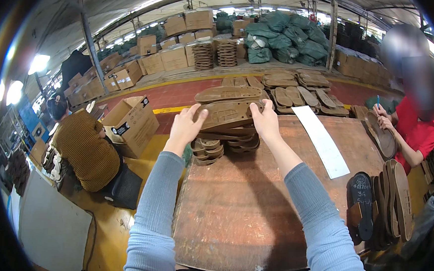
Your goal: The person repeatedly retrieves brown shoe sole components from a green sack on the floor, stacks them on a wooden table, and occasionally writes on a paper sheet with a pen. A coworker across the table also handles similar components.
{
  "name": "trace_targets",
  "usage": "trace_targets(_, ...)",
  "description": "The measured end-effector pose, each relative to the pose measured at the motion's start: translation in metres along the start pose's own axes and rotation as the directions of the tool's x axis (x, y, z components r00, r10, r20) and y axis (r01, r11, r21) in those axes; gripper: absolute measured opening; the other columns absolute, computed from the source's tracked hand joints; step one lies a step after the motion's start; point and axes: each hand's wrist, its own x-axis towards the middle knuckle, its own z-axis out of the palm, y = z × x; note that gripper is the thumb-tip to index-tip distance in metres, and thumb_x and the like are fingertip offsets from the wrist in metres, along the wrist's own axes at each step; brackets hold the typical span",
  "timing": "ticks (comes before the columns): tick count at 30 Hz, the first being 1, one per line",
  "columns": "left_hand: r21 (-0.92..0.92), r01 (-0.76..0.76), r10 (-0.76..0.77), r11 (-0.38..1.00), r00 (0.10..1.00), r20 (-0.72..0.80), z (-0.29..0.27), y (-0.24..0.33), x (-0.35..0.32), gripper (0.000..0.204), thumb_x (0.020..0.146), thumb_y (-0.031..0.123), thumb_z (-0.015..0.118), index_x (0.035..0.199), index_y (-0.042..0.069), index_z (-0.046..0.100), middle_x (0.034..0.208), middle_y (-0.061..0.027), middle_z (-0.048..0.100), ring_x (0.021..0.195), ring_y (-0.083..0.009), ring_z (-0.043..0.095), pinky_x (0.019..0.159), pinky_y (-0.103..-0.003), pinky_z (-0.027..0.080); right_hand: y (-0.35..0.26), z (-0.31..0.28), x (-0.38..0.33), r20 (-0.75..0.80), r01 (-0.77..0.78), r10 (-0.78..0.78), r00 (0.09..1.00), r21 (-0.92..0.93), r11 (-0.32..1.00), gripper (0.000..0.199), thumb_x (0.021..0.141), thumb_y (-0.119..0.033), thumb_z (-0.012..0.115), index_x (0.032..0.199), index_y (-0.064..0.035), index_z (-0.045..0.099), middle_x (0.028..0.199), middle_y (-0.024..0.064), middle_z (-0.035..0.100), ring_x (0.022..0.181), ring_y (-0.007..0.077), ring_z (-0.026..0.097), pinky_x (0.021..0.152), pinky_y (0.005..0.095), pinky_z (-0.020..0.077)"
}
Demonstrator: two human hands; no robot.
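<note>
Both my hands are out over the far left part of the table, at a stack of brown shoe soles (210,148). Between them lies a brown sole (225,114), crosswise on top. My left hand (185,126) grips its left end, thumb on the upper face. At its right end my right hand (266,120) has its thumb on top and fingers curled over the far edge. Another brown sole (227,93) lies just beyond. Whether my fingers take in more than one sole is hidden.
A brown worktable (231,209) bears a white strip (321,141), a black sole (363,203) and upright brown soles (402,198). More soles (289,96) lie beyond. A co-worker in red (418,133) holds a sole and blue pen; another person (86,151) sits left by a carton (132,126).
</note>
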Motion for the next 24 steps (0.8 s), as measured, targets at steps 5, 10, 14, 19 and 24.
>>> trace_targets(5, 0.178, -0.105, 0.136, 0.978, 0.976, -0.172, 0.005, -0.005, 0.014, 0.049, 0.102, 0.048, 0.039, 0.112, 0.011, 0.070, 0.102, -0.0181, 0.068, 0.100, -0.0384, 0.063, 0.088, -0.047, 0.050, -0.008, -0.026, 0.003, 0.186, 0.057, -0.002, 0.983, -0.290, 0.955, 0.068, 0.098, -0.058, 0.035, 0.124, 0.0032, 0.050, 0.106, 0.0297, 0.066, 0.104, 0.0426, 0.064, 0.090, 0.0489, 0.0487)
trace_targets(10, 0.190, -0.118, 0.161, 0.975, 0.960, -0.228, 0.013, -0.017, 0.019, 0.051, 0.103, 0.046, 0.035, 0.112, 0.010, 0.071, 0.101, -0.0182, 0.069, 0.098, -0.0376, 0.063, 0.088, -0.047, 0.049, 0.041, -0.117, 0.017, 0.339, 0.121, 0.053, 0.939, -0.474, 0.872, 0.062, 0.096, -0.056, 0.041, 0.118, -0.0029, 0.064, 0.109, 0.0236, 0.068, 0.106, 0.0387, 0.064, 0.095, 0.0429, 0.0489)
trace_targets(14, 0.214, -0.124, 0.203, 0.969, 0.893, -0.402, 0.021, -0.018, 0.009, 0.052, 0.105, 0.046, 0.031, 0.127, 0.013, 0.064, 0.115, -0.0164, 0.065, 0.107, -0.0341, 0.059, 0.098, -0.044, 0.042, 0.105, -0.189, -0.015, 0.105, -0.138, 0.447, 0.888, -0.867, 0.478, 0.088, 0.075, -0.066, 0.067, 0.142, -0.0137, 0.045, 0.138, 0.0241, 0.052, 0.124, 0.0361, 0.055, 0.100, 0.0486, 0.0463)
trace_targets(19, -0.559, -0.191, -0.006, 0.807, 0.944, -0.330, -0.011, 0.050, -0.050, 0.054, 0.106, 0.041, 0.028, 0.132, 0.005, 0.058, 0.110, -0.0116, 0.064, 0.103, -0.0240, 0.057, 0.100, -0.038, 0.036, 0.156, -0.225, -0.049, 0.070, -0.175, 0.403, 0.913, -0.823, 0.540, 0.116, 0.060, -0.052, 0.088, 0.148, -0.0042, 0.030, 0.131, 0.0264, 0.057, 0.124, 0.0362, 0.055, 0.102, 0.0504, 0.0448)
trace_targets(24, -0.980, -0.110, 0.336, 0.163, 0.940, -0.049, -0.129, 0.181, -0.196, 0.084, 0.101, 0.056, 0.008, 0.125, -0.006, 0.059, 0.100, -0.0121, 0.064, 0.092, -0.0198, 0.058, 0.086, -0.034, 0.045, 0.176, -0.241, -0.038, 0.095, -0.353, 0.477, 0.874, -0.552, 0.756, 0.082, 0.062, -0.031, 0.091, 0.122, 0.0081, 0.052, 0.108, 0.0202, 0.069, 0.100, 0.0281, 0.067, 0.082, 0.0335, 0.0535)
